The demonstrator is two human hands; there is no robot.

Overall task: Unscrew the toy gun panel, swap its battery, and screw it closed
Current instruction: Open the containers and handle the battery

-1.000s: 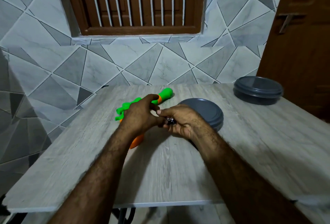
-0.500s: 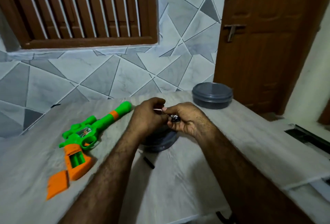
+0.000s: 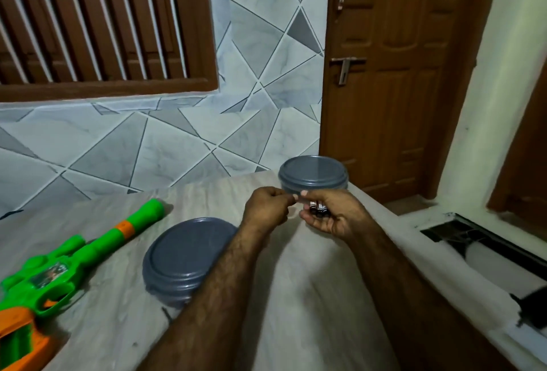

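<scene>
I'm in a room of somebody's home, I'd say: the far wall (image 3: pixel 165 145) is tiled in grey marble-look triangles, a brown slatted wooden window (image 3: pixel 103 30) sits far left, and a panelled wooden door (image 3: pixel 399 104) with a metal lever handle (image 3: pixel 344 69) stands far right. Right before me, a pale wood-grain table (image 3: pixel 118 326) carries a plastic toy gun (image 3: pixel 88 252), a lidded grey near tub (image 3: pixel 186 255) and a matching far tub (image 3: pixel 313 174).

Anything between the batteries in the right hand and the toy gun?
Yes: the nearer gray lidded container stands on the table between the batteries and the toy gun. It sits low, so carrying them over it probably works.
</scene>
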